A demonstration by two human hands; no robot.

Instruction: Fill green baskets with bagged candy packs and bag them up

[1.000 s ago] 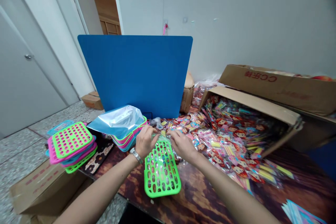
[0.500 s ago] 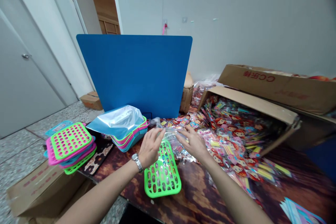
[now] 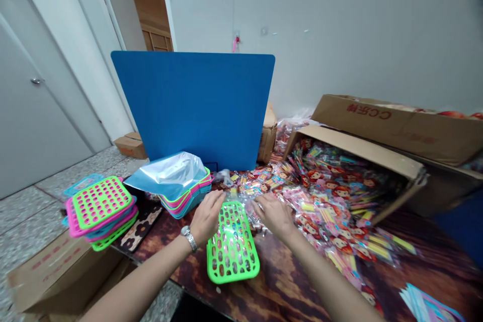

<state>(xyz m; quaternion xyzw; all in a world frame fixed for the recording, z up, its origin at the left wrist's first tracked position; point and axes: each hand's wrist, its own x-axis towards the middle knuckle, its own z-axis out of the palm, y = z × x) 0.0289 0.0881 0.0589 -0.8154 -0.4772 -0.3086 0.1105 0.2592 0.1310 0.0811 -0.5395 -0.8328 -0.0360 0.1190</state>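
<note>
A bright green plastic basket (image 3: 233, 266) with slotted holes lies on the table in front of me, with a shiny clear film over its slots. My left hand (image 3: 207, 215) is at the basket's far left edge, palm down, its fingers stretched forward. At the far right side, my right hand (image 3: 274, 215) hovers near the edge with its fingers apart and slightly bent. Clear plastic (image 3: 247, 204) shows between the hands beyond the basket's far end. Whether the fingertips touch the plastic cannot be made out.
Left of my hands stand nested colored baskets (image 3: 188, 201) under a silvery-blue sheet (image 3: 175, 173). More baskets (image 3: 103, 206) are stacked at the far left. Packaged toys (image 3: 332, 216) spill from a tipped carton (image 3: 362, 141) on the right. A blue board (image 3: 194, 110) rises behind.
Both hands have come down and nearer to me from above the basket's far end. My left hand has moved left, uncovering more of the basket's far left corner.
</note>
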